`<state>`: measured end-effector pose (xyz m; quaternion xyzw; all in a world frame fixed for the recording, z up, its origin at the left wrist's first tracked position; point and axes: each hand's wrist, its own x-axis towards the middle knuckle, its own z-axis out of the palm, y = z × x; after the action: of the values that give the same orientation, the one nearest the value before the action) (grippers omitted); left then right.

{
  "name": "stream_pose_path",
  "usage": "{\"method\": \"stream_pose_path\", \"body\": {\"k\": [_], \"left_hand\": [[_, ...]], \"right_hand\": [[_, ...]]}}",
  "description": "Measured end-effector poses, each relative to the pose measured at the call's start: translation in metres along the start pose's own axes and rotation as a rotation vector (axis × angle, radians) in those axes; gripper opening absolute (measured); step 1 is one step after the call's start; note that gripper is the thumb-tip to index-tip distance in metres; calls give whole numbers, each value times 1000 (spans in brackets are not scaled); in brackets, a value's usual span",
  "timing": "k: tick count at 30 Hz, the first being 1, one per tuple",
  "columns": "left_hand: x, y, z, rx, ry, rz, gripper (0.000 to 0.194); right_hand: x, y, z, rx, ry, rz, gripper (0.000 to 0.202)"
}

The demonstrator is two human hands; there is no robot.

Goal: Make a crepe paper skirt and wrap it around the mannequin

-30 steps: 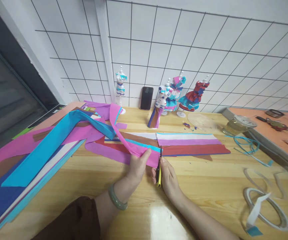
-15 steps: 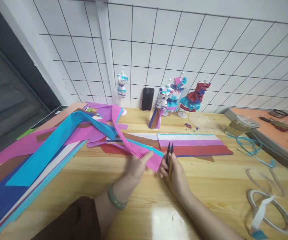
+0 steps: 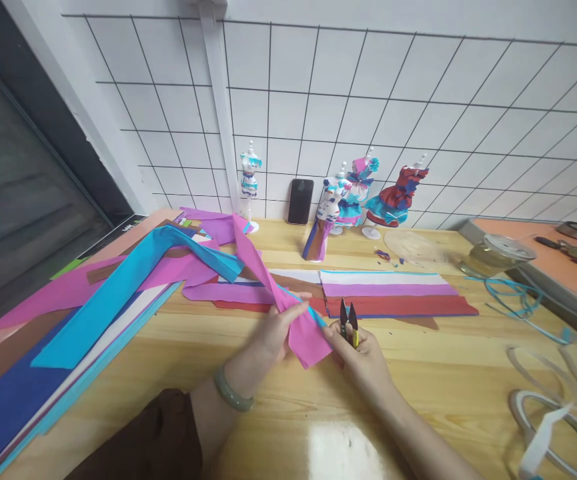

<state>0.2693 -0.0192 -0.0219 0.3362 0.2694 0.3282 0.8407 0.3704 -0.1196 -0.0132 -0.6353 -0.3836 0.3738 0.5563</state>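
mid-cut on the pink paper strip (image 3: 304, 333), held just above the bench (image 3: 178, 347) near centre. left hand (image 3: 275, 328) pinched on the strip's end; right hand (image 3: 363, 350) closed around small snips (image 3: 349, 319), blades apart. next, probably: blades back onto the strip's edge.

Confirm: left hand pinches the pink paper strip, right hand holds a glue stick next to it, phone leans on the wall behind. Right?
Not quite. The right hand holds small scissors, blades pointing up, not a glue stick. The rest stands: the left hand pinches the pink paper strip, and the phone leans on the wall. The head view shows it.
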Motion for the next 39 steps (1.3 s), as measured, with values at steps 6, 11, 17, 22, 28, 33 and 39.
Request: {"method": "stream_pose_path", "body": {"k": [6, 11, 17, 22, 28, 33, 39], "left_hand": [[12, 14, -11, -184, 80, 50, 41], [26, 28, -28, -271, 189, 78, 25], [39, 39, -47, -114, 310, 215, 37], [40, 42, -49, -66, 323, 254, 33], [31, 49, -43, -79, 190, 198, 20], [21, 53, -38, -166, -100, -5, 26], [17, 42, -36, -207, -406, -168, 44]], "right_hand": [[-5, -3, 5, -131, -41, -91, 32], [-12, -2, 7, -279, -214, -247, 27], [-19, -10, 9, -347, -477, -390, 25], [-20, -14, 10, -339, -528, -414, 25], [-23, -11, 11, -290, -573, -369, 25], [-19, -4, 11, -119, -462, -237, 31], [-3, 4, 11, 156, -140, 8, 42]]}}
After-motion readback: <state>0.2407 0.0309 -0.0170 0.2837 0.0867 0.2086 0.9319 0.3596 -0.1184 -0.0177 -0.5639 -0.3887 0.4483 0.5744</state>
